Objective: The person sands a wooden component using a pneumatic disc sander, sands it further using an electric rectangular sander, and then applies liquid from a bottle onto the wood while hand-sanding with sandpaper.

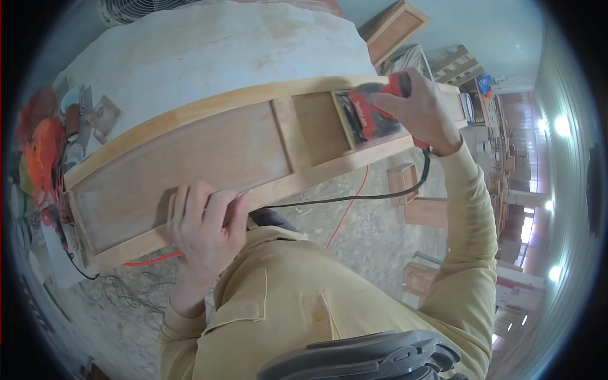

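A long wooden panel (183, 142) with a raised frame and crossbars lies slantwise in front of me. My left hand (209, 225) grips its near edge, fingers bent over the frame and resting on the inset board. Toward the panel's right part, my right hand (418, 104) is wrapped round the handle of a red and black power sander (370, 114). The sander rests on the panel, over a small section beside a crossbar. From its rear a black cord (354, 197) curves down and runs left beneath the panel.
Behind the panel is a table with a white cover (240, 47). Orange gloves (44, 152) and a dark red cylinder (73, 120) lie at the left. A fan (142, 7) stands at the top. Wooden boxes (402, 180) and a red hose (348, 215) are on the floor.
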A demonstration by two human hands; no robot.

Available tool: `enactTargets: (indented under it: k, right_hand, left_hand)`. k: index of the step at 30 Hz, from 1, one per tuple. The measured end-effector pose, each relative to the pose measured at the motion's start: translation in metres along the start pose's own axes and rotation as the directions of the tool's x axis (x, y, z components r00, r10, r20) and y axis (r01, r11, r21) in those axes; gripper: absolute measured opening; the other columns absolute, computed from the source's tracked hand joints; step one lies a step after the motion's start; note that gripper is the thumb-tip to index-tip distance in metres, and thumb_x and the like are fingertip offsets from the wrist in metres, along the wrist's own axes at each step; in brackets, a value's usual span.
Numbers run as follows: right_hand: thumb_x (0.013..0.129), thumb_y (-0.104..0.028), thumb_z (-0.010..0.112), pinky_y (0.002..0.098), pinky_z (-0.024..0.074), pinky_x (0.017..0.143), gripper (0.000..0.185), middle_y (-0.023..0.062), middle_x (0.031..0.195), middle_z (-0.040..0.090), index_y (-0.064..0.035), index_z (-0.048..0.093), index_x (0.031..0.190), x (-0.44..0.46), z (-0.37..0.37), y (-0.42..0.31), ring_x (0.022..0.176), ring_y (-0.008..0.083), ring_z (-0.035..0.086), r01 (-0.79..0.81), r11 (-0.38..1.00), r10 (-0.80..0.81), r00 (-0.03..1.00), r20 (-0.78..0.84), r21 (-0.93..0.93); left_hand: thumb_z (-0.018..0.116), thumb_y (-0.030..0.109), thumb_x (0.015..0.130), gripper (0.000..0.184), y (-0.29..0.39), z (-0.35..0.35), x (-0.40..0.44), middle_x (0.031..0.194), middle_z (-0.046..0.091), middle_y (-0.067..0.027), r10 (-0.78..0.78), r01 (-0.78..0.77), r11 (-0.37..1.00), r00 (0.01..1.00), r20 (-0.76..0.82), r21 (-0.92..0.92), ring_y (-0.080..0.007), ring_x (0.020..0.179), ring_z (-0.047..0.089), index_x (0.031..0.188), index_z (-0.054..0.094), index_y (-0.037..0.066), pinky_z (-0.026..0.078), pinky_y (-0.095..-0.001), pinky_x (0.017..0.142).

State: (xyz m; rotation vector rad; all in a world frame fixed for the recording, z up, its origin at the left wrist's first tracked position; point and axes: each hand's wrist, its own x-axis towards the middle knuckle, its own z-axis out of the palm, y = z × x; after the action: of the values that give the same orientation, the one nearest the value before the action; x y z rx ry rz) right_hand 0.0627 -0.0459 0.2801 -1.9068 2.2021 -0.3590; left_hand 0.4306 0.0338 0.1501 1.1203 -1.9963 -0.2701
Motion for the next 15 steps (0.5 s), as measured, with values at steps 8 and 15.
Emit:
enactTargets:
  k: [8, 15]
  right_hand:
    - [0.08, -0.03, 0.09, 0.0355, 0.0565, 0.074, 0.046, 0.0115, 0.085, 0.075, 0.0048, 0.071, 0.104, -0.021, 0.011, -0.074, 0.076, 0.0192, 0.07, 0.04, 0.967, -0.032, 0.999, 0.034, -0.252]
    - [0.076, -0.032, 0.088, 0.0379, 0.0558, 0.075, 0.047, 0.011, 0.088, 0.073, 0.0028, 0.071, 0.102, -0.05, -0.009, -0.06, 0.083, 0.0202, 0.07, 0.007, 0.998, -0.003, 0.999, 0.054, -0.068]
  left_hand:
    - [0.089, 0.026, 0.084, 0.026, -0.002, 0.006, -0.009, 0.087, 0.056, -0.0044, 0.021, -0.024, 0.994, 0.999, -0.03, -0.103, -0.0286, 0.08, 0.059, 0.09, 0.067, 0.014, 0.045, -0.0446, 0.067]
    - [0.09, 0.023, 0.084, 0.023, -0.003, -0.001, -0.011, 0.087, 0.059, -0.0052, 0.026, -0.032, 0.991, 0.998, -0.048, -0.127, -0.0308, 0.083, 0.061, 0.091, 0.071, 0.013, 0.048, -0.0455, 0.071]
